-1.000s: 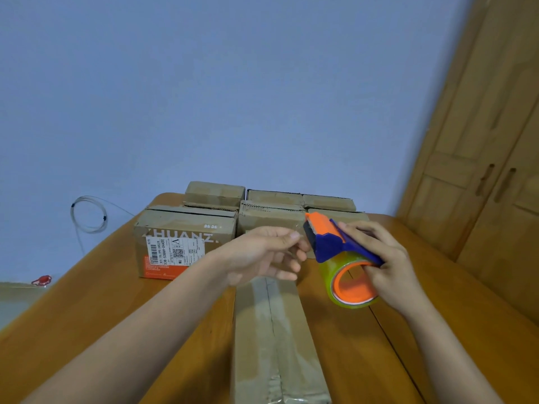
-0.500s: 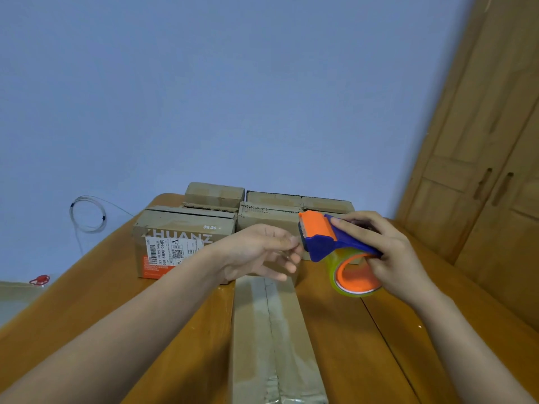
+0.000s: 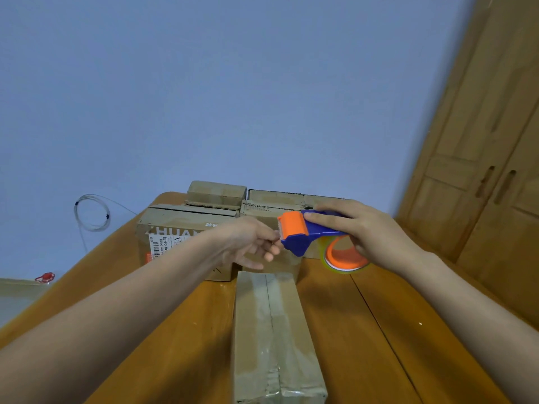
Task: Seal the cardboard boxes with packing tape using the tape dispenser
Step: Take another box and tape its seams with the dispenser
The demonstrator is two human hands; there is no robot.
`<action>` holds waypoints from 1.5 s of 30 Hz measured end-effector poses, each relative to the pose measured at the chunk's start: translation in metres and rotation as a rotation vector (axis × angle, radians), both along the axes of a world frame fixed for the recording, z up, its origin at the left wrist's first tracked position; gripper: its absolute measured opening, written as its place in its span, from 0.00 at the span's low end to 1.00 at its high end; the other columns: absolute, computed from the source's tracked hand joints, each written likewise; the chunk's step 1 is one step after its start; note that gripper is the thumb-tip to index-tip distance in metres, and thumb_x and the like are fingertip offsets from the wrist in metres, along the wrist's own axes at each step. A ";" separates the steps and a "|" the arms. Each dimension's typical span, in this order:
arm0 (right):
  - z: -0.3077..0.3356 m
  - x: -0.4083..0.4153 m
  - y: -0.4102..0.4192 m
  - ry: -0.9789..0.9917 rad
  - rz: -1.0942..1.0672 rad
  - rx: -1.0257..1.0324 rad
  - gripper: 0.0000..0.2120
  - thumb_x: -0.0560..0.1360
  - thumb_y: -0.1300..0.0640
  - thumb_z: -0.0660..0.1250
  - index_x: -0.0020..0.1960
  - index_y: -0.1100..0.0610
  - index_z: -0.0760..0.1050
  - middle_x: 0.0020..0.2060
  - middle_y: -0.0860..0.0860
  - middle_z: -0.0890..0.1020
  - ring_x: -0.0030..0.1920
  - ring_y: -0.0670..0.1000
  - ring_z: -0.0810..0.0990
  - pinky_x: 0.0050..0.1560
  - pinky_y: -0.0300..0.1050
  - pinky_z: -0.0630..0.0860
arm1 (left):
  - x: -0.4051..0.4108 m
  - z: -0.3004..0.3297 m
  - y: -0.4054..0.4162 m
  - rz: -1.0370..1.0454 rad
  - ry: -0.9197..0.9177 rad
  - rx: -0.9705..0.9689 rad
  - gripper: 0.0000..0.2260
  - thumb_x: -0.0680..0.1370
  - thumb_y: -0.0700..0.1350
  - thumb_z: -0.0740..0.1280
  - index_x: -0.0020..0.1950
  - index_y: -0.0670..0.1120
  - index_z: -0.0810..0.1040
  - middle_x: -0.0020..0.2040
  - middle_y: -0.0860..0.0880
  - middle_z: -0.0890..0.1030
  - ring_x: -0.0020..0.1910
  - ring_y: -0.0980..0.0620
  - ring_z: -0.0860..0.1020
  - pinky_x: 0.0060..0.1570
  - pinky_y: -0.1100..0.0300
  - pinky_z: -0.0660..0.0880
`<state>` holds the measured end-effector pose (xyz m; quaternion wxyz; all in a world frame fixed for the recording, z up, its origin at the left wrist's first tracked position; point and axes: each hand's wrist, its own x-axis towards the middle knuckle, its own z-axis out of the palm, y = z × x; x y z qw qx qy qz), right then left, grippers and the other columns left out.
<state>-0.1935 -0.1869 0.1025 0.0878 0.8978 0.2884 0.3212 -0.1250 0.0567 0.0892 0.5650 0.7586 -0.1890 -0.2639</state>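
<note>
Where label faces camera: box [image 3: 186,237] "HUAN".

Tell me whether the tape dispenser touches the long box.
Apart. Head view: the right hand holds the tape dispenser above the long box.

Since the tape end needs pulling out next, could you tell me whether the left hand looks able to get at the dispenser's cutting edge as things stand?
Probably yes. The left hand has its fingertips right at the orange front of the tape dispenser, which the right hand holds in the air above the long box. Nothing lies between them.
</note>
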 end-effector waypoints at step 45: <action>-0.041 -0.009 -0.052 0.054 -0.072 -0.133 0.46 0.58 0.69 0.80 0.70 0.47 0.66 0.60 0.53 0.80 0.55 0.59 0.80 0.46 0.51 0.79 | 0.041 -0.073 0.091 -0.049 0.059 -0.058 0.14 0.73 0.56 0.69 0.37 0.46 0.80 0.37 0.47 0.77 0.36 0.52 0.76 0.43 0.57 0.74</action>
